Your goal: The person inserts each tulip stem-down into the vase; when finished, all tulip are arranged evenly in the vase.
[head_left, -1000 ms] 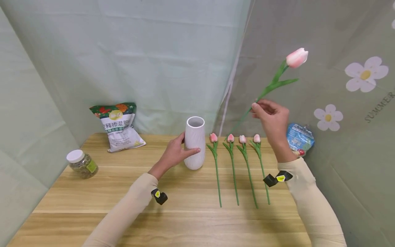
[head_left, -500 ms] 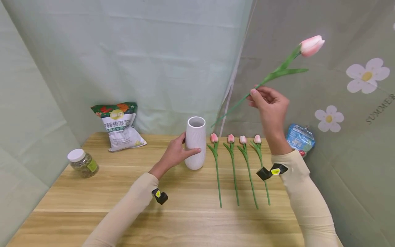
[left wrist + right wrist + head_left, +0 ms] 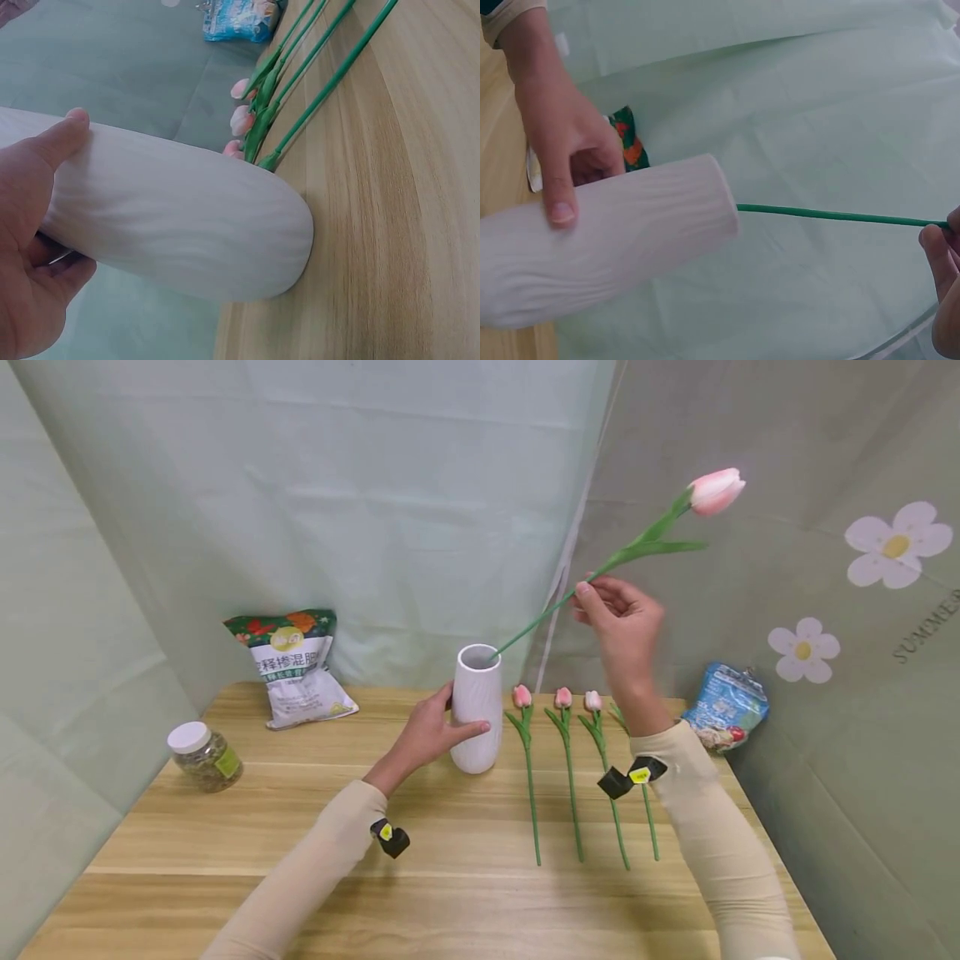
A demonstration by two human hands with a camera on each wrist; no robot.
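Note:
A white ribbed vase [image 3: 477, 714] stands upright on the wooden table, and my left hand [image 3: 429, 732] grips its side, thumb across the front. Above and right of it, my right hand [image 3: 621, 625] pinches the green stem of a pink-and-white tulip [image 3: 716, 492]. That tulip slants, bloom up to the right, with its stem's lower end at the vase mouth. In the right wrist view the stem [image 3: 832, 216] meets the rim, its tip hidden by the vase wall. Several more tulips [image 3: 567, 777] lie in a row right of the vase; the rightmost bloom is hidden behind my right arm.
A white-and-green printed bag [image 3: 292, 672] stands at the back left of the table [image 3: 315, 893]. Left of it sits a clear jar with a white lid [image 3: 206, 756]. A blue packet [image 3: 726, 706] leans at the back right. Fabric walls enclose the table's back and sides.
My right hand first rose, then moved left and slightly down, bringing the tulip's stem end from behind the row to the vase mouth. My left hand stays on the vase.

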